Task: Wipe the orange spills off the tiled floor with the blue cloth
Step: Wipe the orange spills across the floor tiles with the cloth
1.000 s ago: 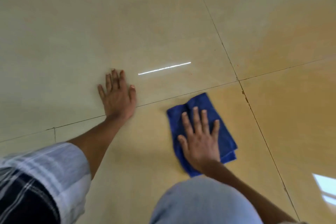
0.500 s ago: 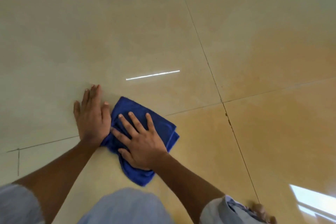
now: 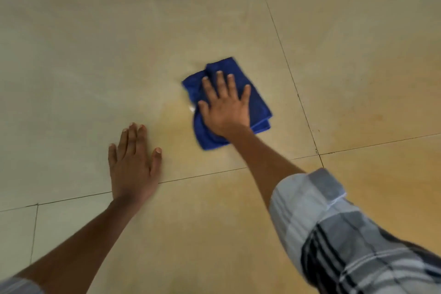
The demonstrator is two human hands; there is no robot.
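Observation:
The folded blue cloth (image 3: pixel 259 105) lies flat on the beige tiled floor (image 3: pixel 95 55), near the middle of the view. My right hand (image 3: pixel 224 105) presses on it with fingers spread, covering its centre. An orange film (image 3: pixel 176 126) stains the tile just left of and below the cloth, and a wider orange tint (image 3: pixel 370 107) covers the tiles to the right. My left hand (image 3: pixel 133 162) rests flat on the floor, fingers together, to the lower left of the cloth and apart from it, holding nothing.
Dark grout lines (image 3: pixel 286 67) cross the floor, meeting at a joint (image 3: pixel 319 154) right of my right forearm. My checked sleeve (image 3: pixel 334 234) fills the lower right corner. The tiles at upper left look pale and unstained.
My right hand has slid the cloth away from my left hand, forward and to the right, onto the farther tile. The left hand stays planted flat on the floor.

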